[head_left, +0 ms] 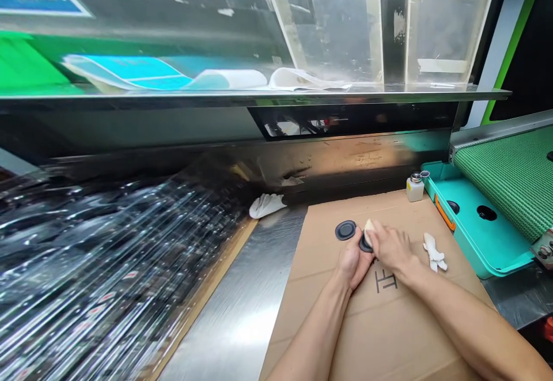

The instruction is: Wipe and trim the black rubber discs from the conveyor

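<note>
Over the cardboard sheet (311, 317), my left hand (351, 261) is closed around a small black round disc (364, 245). My right hand (392, 247) pinches a whitish wad (368, 226), perhaps cloth, and presses it against that disc; the fingers partly cover both. Flat on the cardboard just left of the hands lies a second black disc (345, 230) with a raised ring. Right of my right hand rests a crumpled white cloth piece (434, 252).
A small white bottle with a metal top (415, 188) stands beside a teal tray (464, 219) containing black round pieces. Behind it runs a green conveyor belt (510, 168). Clear plastic trays (108, 277) fill the left, near a white glove (266, 205). A metal shelf (259, 100) spans above.
</note>
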Demonstrator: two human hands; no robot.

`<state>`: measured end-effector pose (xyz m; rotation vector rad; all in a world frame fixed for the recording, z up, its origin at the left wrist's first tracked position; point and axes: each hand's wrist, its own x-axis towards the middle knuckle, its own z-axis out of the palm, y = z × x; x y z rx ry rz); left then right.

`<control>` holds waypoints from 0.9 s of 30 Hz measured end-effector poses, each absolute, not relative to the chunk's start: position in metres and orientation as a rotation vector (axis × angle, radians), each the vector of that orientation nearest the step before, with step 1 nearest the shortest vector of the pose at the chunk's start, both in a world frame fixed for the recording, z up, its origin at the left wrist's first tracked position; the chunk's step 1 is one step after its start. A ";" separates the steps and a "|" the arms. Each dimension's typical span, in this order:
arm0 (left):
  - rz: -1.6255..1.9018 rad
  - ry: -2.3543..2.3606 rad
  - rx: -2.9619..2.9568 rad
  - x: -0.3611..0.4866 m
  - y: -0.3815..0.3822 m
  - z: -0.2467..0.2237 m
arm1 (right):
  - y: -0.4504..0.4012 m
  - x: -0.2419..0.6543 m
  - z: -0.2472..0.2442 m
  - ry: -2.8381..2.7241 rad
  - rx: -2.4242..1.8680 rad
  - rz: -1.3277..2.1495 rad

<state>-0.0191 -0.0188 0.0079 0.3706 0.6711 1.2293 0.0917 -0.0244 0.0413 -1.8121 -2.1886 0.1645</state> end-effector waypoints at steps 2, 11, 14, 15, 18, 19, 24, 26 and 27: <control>1.239 0.700 0.360 -0.019 -0.019 0.008 | -0.023 0.088 0.039 -2.145 -1.902 0.113; 1.271 0.681 0.324 -0.018 -0.016 0.004 | -0.027 0.093 0.034 -2.191 -1.852 0.103; 1.255 0.659 0.313 -0.018 -0.015 0.003 | -0.026 0.095 0.032 -2.220 -1.804 0.112; 1.276 0.674 0.314 -0.018 -0.015 0.003 | -0.026 0.095 0.032 -2.182 -1.851 0.114; 1.296 0.685 0.311 -0.019 -0.015 0.003 | -0.025 0.096 0.031 -2.167 -1.863 0.116; 1.277 0.667 0.304 -0.019 -0.015 0.004 | -0.025 0.096 0.031 -2.189 -1.831 0.109; 1.302 0.678 0.271 -0.020 -0.014 0.004 | -0.025 0.099 0.033 -2.149 -1.899 0.124; 1.295 0.670 0.251 -0.020 -0.014 0.003 | -0.025 0.102 0.032 -2.185 -1.835 0.124; 1.293 0.667 0.245 -0.020 -0.014 0.003 | -0.025 0.102 0.031 -2.191 -1.821 0.125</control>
